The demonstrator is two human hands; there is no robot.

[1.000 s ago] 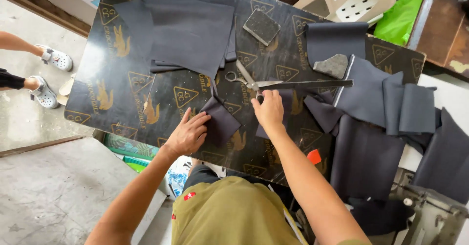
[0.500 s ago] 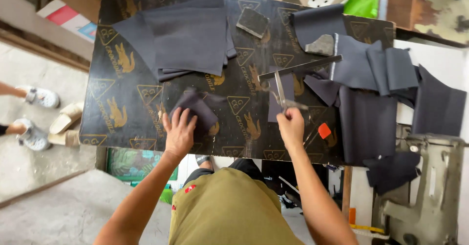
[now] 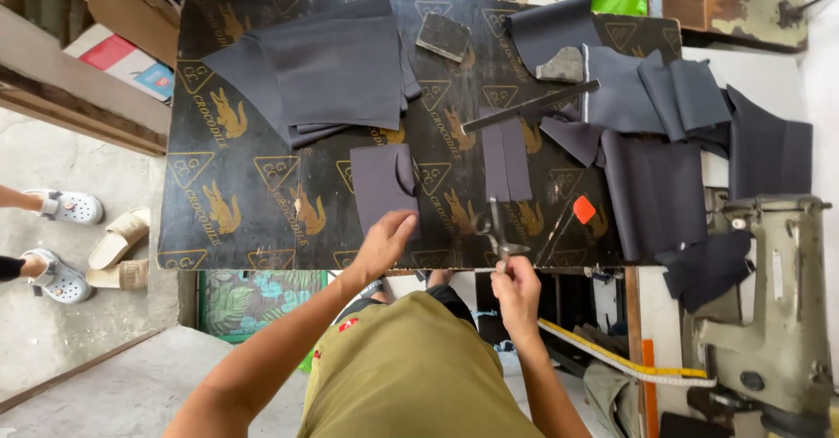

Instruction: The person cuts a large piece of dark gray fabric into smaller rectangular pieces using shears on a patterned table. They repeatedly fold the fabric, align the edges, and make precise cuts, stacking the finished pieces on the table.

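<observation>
scissors (image 3: 496, 228) lie near the desk's (image 3: 218, 167) front edge, long axis running front to back, blades pointing away from the person. right hand (image 3: 517, 288) is clenched around the handles; left hand (image 3: 384, 241) rests released, fingers on the dark fabric piece (image 3: 380, 184) just left. risk, as i judge it: the fabric could slide under that light touch, or the blades snag the strip (image 3: 505, 160) ahead.

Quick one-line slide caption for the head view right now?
Left hand rests on a dark fabric piece on the black table; right hand grips scissors.
</observation>
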